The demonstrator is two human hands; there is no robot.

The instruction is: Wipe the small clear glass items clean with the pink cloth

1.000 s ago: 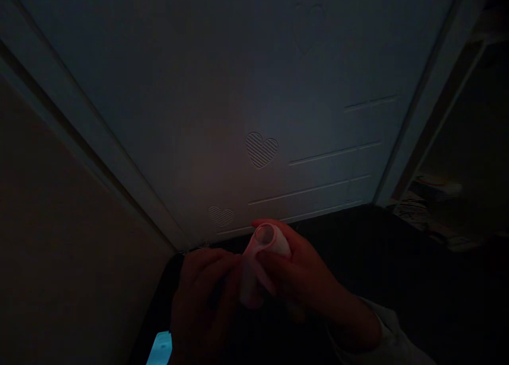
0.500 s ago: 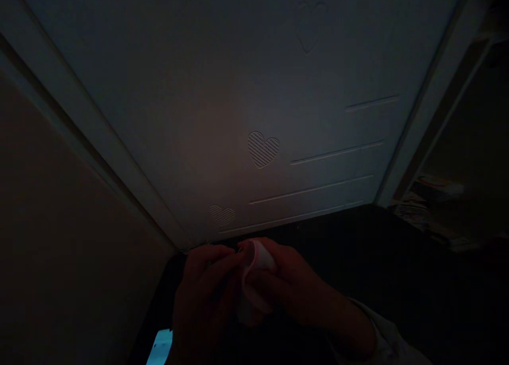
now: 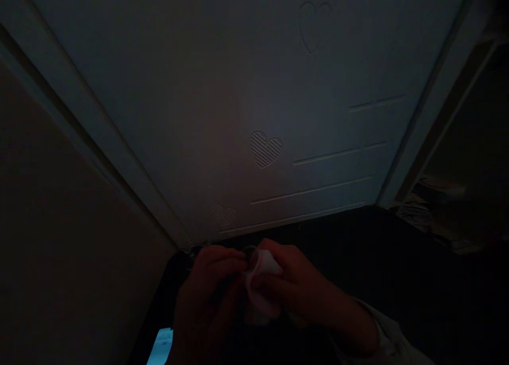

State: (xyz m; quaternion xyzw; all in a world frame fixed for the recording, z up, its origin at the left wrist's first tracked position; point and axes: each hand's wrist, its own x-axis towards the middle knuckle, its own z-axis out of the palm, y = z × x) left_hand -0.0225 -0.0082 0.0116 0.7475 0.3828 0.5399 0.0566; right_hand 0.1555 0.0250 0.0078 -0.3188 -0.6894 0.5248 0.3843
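Note:
In the dim light my right hand [image 3: 292, 277] grips a small white cloth piece with a pink edge [image 3: 269, 261]. Its edge curls round into an opening that faces left, and its lower part hangs below my fingers. I cannot tell what kind of cloth item it is. My left hand [image 3: 212, 283] is closed, its fingertips pinched together at the left side of that opening. What those fingers hold is too dark to make out. A thin curved line, like a wire or ring [image 3: 249, 247], shows between the two hands.
A pale door or panel [image 3: 222, 116] with grooved hearts and lines stands ahead. A wall [image 3: 71, 206] rises at the left. The floor [image 3: 338, 243] is dark. A lit bluish screen [image 3: 161, 346] lies at lower left; stacked papers or magazines [image 3: 415, 211] sit at the right.
My right hand and the cloth have shifted slightly right, and the gap between the hands is a little wider. The thin curved line now shows more clearly there.

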